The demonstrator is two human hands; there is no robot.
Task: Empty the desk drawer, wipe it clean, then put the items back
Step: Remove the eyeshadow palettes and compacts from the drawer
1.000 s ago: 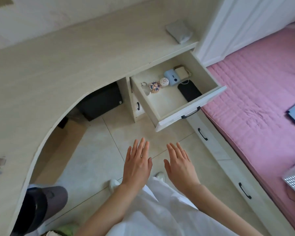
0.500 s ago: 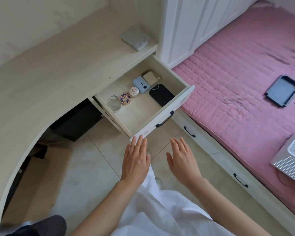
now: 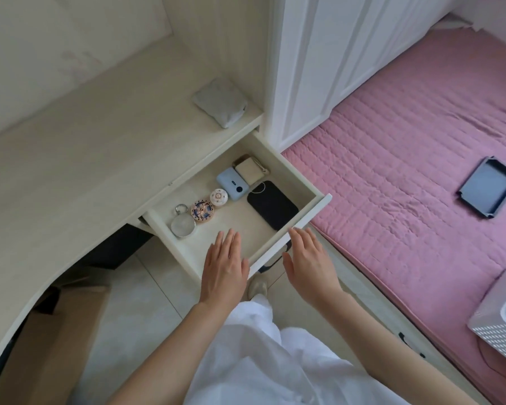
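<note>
A folded grey cloth lies on the desk.

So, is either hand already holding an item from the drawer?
No, the left hand and right hand hover flat and empty at the drawer front.

Pink quilted bed cover at right carries a dark tablet near its right edge and a white perforated basket at its near-right corner. Cardboard box on the floor, lower left.
</note>
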